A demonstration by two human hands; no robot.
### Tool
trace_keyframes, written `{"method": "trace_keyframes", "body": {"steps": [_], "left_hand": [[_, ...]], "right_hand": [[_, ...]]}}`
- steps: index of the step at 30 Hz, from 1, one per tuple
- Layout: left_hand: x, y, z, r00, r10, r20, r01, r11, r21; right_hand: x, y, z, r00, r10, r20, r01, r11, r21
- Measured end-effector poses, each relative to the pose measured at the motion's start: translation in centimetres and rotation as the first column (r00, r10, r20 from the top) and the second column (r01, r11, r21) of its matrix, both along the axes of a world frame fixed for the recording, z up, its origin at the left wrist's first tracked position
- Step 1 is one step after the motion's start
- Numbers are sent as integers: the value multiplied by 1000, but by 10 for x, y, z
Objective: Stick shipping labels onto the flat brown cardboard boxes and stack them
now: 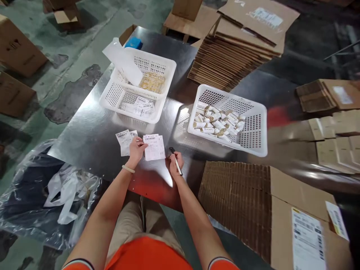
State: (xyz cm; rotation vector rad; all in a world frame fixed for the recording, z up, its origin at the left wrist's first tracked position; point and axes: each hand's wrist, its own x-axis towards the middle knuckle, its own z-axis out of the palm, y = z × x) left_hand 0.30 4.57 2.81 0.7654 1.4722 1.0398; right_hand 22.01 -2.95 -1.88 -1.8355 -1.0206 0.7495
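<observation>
**One pen [178, 166], two groups of slips [155, 149] on a metal table [92, 123]**

Near: the right hand [176, 164] has its fingers closed around the pen. The left hand [136, 150] rests its thumb on one group; whether it pinches cannot be told. Beyond, right: one basket [250, 133] of white packets [209, 130], then one stack of cartons [225, 62].
</observation>
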Motion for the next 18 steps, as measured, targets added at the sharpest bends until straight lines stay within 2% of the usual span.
{"method": "trace_keyframes", "body": {"steps": [4, 7, 11, 15, 18], "left_hand": [[16, 0, -6, 997, -23, -70, 27, 998, 57], [31, 3, -13, 965, -123, -230, 164, 973, 165], [37, 6, -25, 847, -258, -465, 413, 870, 270], [28, 0, -36, 770, -325, -549, 529, 806, 265], [19, -5, -39, 675, -378, -634, 643, 723, 253]], "right_hand": [[-3, 1, 3, 996, -48, -76, 50, 999, 22], [-6, 4, 7, 974, -104, -199, 111, 993, 25], [-5, 6, 17, 964, -99, -245, 110, 993, 31], [-12, 6, 25, 991, 21, -132, -17, 999, 29], [-23, 6, 27, 996, 64, -69, -61, 997, 53]]}}
